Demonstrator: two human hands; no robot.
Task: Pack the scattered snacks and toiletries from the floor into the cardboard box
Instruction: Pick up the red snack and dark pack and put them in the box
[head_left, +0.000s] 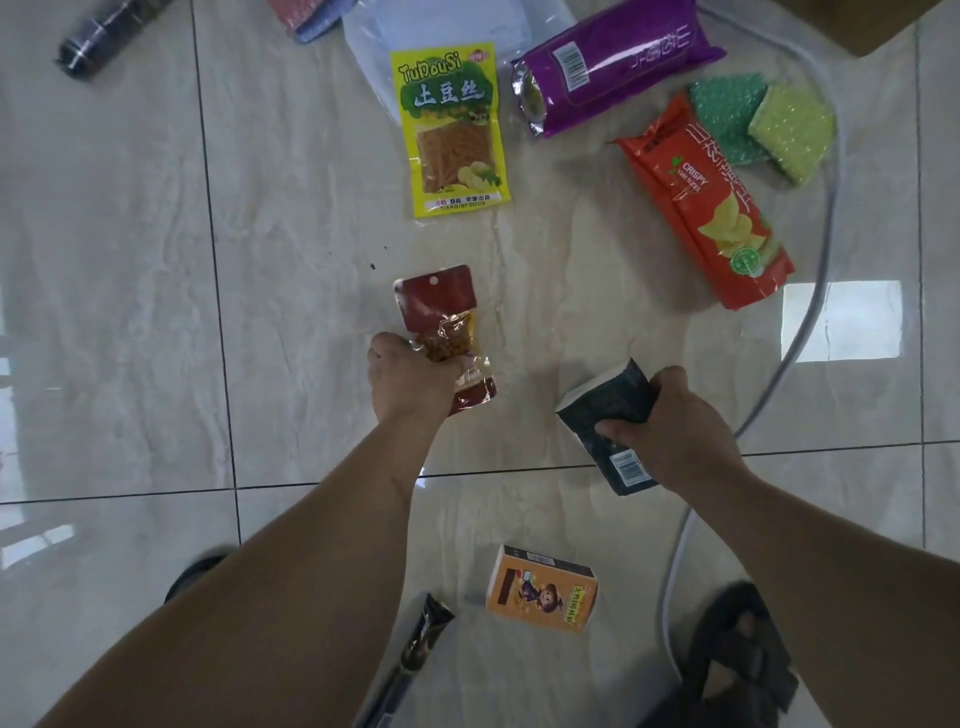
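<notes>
The left hand (410, 382) gripped one dark red plastic snack pouch (449, 332), fingers curled around it; the right hand (675, 431) gripped one dark soft tissue pack (605, 402). On the tiled floor (130, 260) lay one yellow "TuDouSi" packet (451, 130) and one orange "CRISPY" bag (711, 208).

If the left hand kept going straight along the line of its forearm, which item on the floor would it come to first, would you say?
Probably the yellow potato-strip packet. The left hand, gripping the red snack pouch, points up the picture and slightly right; bare tile lies between it and that packet. Height above the floor is unclear, so it might pass over.
</notes>
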